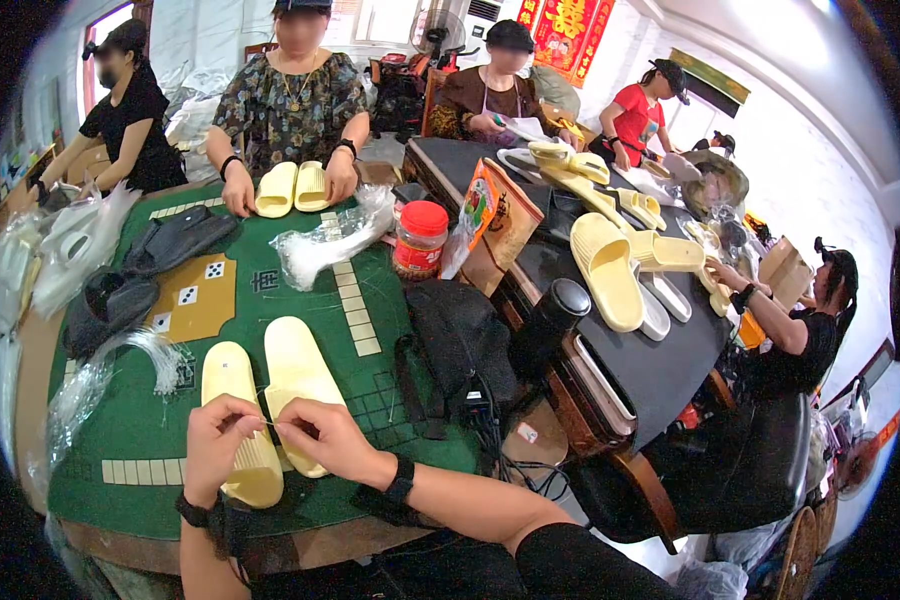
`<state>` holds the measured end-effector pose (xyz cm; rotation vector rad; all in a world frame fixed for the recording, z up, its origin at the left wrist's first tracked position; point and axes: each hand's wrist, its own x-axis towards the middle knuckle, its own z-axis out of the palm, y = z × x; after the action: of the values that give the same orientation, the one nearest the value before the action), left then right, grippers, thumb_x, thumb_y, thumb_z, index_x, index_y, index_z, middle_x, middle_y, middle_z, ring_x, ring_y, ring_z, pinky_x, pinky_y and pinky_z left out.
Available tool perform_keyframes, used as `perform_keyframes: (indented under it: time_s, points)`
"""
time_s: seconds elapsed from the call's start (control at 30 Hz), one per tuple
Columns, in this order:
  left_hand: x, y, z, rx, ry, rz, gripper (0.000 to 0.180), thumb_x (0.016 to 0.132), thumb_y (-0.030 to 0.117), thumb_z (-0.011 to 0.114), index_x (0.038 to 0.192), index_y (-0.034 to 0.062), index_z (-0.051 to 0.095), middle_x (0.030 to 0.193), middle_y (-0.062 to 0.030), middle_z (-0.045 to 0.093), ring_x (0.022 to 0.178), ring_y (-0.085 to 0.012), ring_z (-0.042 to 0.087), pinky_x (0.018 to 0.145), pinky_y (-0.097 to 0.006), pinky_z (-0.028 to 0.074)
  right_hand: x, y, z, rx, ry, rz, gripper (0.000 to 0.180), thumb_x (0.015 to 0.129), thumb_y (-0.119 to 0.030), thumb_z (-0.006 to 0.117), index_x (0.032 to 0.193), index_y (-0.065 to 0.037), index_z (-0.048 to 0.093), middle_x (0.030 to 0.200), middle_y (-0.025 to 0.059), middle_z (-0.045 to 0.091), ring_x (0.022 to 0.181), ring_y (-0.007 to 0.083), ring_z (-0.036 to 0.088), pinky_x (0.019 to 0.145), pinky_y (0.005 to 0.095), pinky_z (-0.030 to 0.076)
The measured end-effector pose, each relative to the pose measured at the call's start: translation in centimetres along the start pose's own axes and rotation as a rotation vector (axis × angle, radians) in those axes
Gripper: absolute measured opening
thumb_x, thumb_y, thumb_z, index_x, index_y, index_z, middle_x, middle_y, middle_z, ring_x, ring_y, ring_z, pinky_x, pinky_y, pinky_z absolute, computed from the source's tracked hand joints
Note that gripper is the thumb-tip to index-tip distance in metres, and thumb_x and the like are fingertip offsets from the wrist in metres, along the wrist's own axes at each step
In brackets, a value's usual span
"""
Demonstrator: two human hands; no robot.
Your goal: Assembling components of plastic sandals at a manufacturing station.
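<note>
A pair of pale yellow slippers lies side by side on the green tabletop point(390, 465) in front of me, the left slipper point(228, 370) and the right slipper point(298, 352). Over their straps, my left hand point(220, 435) and my right hand point(325, 435) meet with fingertips pinched. A thin strand point(268, 423), hard to make out, runs between the two pinches. My fingers hide part of the straps. Left of the slippers, a loose bundle of clear plastic strands point(150, 355) lies on the cloth.
Dark slippers point(175, 240), a red-lidded jar point(420, 240), a black bag point(460, 335) and a black flask point(550, 325) stand around. Across the table a co-worker point(295, 110) handles another yellow pair. More slippers point(605, 265) cover the dark table at right, with several people around it.
</note>
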<state>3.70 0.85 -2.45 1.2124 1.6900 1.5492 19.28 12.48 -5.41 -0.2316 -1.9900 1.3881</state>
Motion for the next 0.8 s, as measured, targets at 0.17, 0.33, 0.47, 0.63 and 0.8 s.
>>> perform_keyframes:
  time_s: [0.17, 0.33, 0.47, 0.63, 0.8]
  points:
    - [-0.07, -0.24, -0.04, 0.059, -0.043, 0.041, 0.004, 0.084, 0.001, 0.065, 0.085, -0.0011, 0.063, 0.078, -0.0048, 0.066, 0.069, -0.0097, 0.06, 0.063, -0.024, 0.05, 0.05, -0.25, 0.02, -0.003, -0.001, -0.014, 0.01, 0.091, -0.009, 0.063, 0.091, 0.001, 0.062, 0.073, 0.0028, 0.058, 0.063, 0.0072, 0.05, 0.056, 0.0253, 0.043]
    - [0.04, 0.24, -0.21, 0.064, -0.024, 0.025, 0.004, 0.083, 0.001, 0.066, 0.086, -0.0014, 0.065, 0.078, -0.0042, 0.067, 0.07, -0.0085, 0.06, 0.065, -0.023, 0.049, 0.11, -0.76, -0.14, 0.003, -0.014, 0.033, 0.011, 0.09, -0.01, 0.063, 0.089, 0.001, 0.06, 0.073, 0.0102, 0.06, 0.061, 0.0151, 0.053, 0.057, 0.0301, 0.045]
    - [-0.15, 0.29, 0.11, 0.036, -0.043, 0.03, 0.005, 0.083, 0.001, 0.068, 0.087, -0.0013, 0.067, 0.078, -0.003, 0.067, 0.071, -0.007, 0.059, 0.065, -0.022, 0.048, 0.05, -0.42, 0.05, -0.001, -0.014, 0.037, 0.011, 0.09, -0.01, 0.063, 0.089, 0.001, 0.06, 0.073, 0.0101, 0.06, 0.06, 0.0143, 0.053, 0.057, 0.03, 0.045]
    - [-0.11, 0.32, -0.08, 0.051, -0.023, 0.056, 0.005, 0.084, 0.001, 0.068, 0.087, -0.0014, 0.067, 0.079, -0.0033, 0.067, 0.071, -0.0069, 0.059, 0.065, -0.022, 0.048, -0.1, -0.23, 0.03, -0.01, 0.001, 0.033, 0.011, 0.09, -0.01, 0.065, 0.091, 0.0, 0.063, 0.072, 0.0023, 0.059, 0.062, 0.0067, 0.05, 0.056, 0.0248, 0.043]
    - [-0.09, 0.29, 0.22, 0.066, -0.042, 0.044, 0.003, 0.083, -0.001, 0.065, 0.086, -0.0015, 0.065, 0.08, -0.0056, 0.068, 0.071, -0.0097, 0.062, 0.065, -0.023, 0.05, 0.03, -0.12, 0.01, -0.016, 0.005, 0.016, 0.01, 0.09, -0.01, 0.065, 0.091, 0.0, 0.063, 0.072, 0.0032, 0.061, 0.062, 0.0068, 0.051, 0.057, 0.025, 0.044]
